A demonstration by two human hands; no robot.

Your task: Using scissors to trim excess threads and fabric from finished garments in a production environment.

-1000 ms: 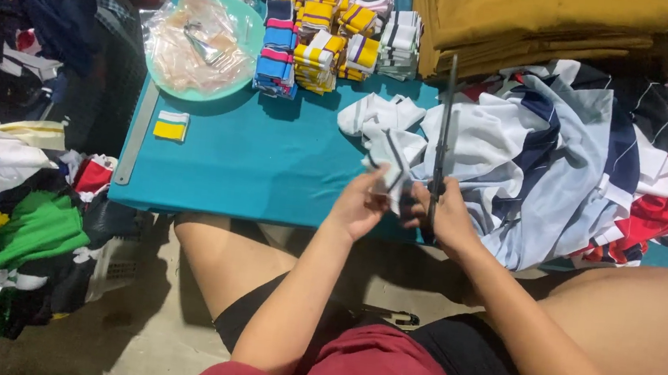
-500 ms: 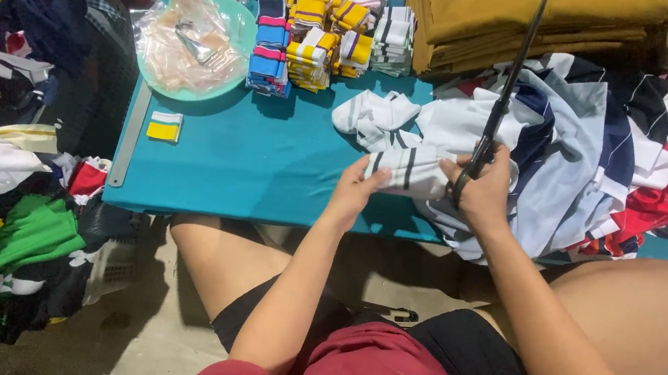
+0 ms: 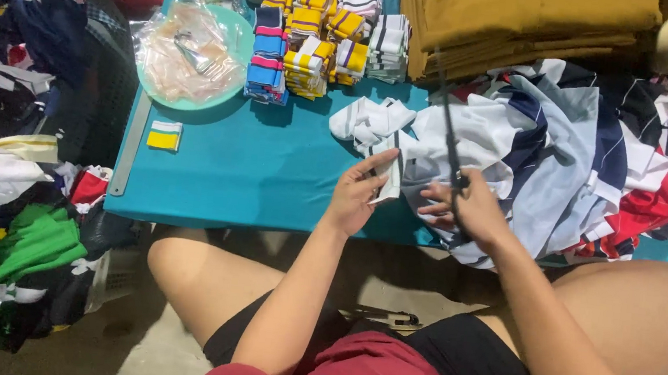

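Left hand (image 3: pixel 360 192) pinching white striped strip (image 3: pixel 392 173); right hand (image 3: pixel 464 209) clamped on scissors (image 3: pixel 448 137), handles hidden

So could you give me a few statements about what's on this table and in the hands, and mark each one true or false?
1. The right hand holds long dark scissors. True.
2. The left hand holds a small white piece of cloth with a dark stripe. True.
3. The table is red. False: it is teal.
4. The round green plate holds the folded mustard fabric. False: it holds a clear plastic bag; the folded mustard fabric lies at the table's far right.
5. Stacks of striped cloth bands lie beside the plate. True.
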